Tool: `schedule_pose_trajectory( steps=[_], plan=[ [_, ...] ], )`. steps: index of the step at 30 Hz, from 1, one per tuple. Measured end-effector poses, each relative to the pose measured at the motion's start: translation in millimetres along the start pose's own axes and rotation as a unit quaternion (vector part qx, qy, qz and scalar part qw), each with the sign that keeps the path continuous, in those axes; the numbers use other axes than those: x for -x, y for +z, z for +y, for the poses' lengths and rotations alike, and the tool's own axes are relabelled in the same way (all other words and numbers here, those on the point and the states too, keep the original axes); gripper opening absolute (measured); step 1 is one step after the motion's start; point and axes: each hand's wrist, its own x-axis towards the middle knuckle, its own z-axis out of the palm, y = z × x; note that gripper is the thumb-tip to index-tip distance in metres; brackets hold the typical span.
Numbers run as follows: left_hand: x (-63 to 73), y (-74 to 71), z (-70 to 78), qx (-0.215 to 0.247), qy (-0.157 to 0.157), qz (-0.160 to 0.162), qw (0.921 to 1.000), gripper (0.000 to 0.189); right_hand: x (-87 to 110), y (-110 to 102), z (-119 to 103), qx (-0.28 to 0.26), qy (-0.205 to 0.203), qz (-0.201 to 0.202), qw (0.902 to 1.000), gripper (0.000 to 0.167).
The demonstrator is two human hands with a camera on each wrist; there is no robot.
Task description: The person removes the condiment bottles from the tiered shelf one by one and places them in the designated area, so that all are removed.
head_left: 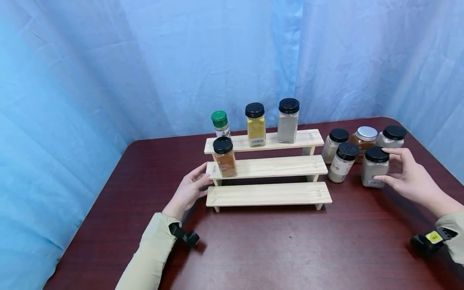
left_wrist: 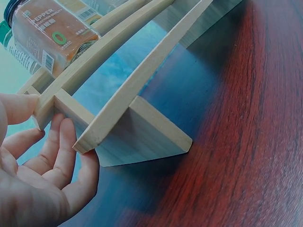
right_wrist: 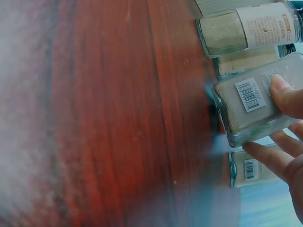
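Observation:
My left hand (head_left: 189,188) holds the left end of a three-step wooden spice rack (head_left: 268,194). In the left wrist view the thumb lies on the middle shelf's end and the fingers curl beneath it. On that shelf, close to the hand, stands a black-lidded pepper jar (head_left: 225,160) with reddish-brown contents. Right of the rack, my right hand (head_left: 411,175) grips a square, black-lidded spice jar (head_left: 373,171) of greyish powder, thumb on one side. The right wrist view shows a barcode on this jar (right_wrist: 251,97); whether its base touches the table cannot be told.
A green-capped bottle (head_left: 221,123), a yellow spice jar (head_left: 255,127) and a grey-white jar (head_left: 288,123) stand on the top shelf. Beside the right hand cluster several jars, including a white-labelled one (head_left: 340,166) and a silver-lidded one (head_left: 365,137). Blue curtains (head_left: 217,52) hang behind the table (head_left: 275,249).

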Motion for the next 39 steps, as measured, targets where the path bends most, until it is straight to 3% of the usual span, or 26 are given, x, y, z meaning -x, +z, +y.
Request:
schedule_pose_trajectory(
  steps=[4,6,8,11,13,25,39],
  plan=[
    [0.3,0.3,0.1,0.001,0.0,0.003,1.0,0.054,-3.4,1,4,-0.023,-0.003,-0.003,0.9997,0.088],
    [0.6,0.5,0.3,0.001,0.002,0.003,1.0,0.054,-3.8,8,20,-0.023,-0.014,0.01,0.9996,0.077],
    [0.7,0.6,0.2,0.002,0.003,0.002,1.0,0.054,-3.8,9,23,-0.041,-0.021,0.017,0.9988,0.075],
    [0.9,0.9,0.1,0.002,0.004,0.0,1.0,0.054,-3.8,10,20,-0.056,-0.028,0.03,0.9976,0.072],
    [1.3,1.2,0.4,0.001,0.003,0.0,1.0,0.054,-4.4,5,6,-0.073,-0.017,0.03,0.9968,0.083],
    [1.6,1.9,2.0,-0.005,0.0,0.007,1.0,0.054,-7.5,4,6,-0.034,-0.026,0.039,0.9983,0.081],
    [3.3,2.6,3.4,0.0,0.001,0.005,1.0,0.055,-9.0,-1,5,0.024,0.026,0.008,0.9993,0.075]
  ],
)
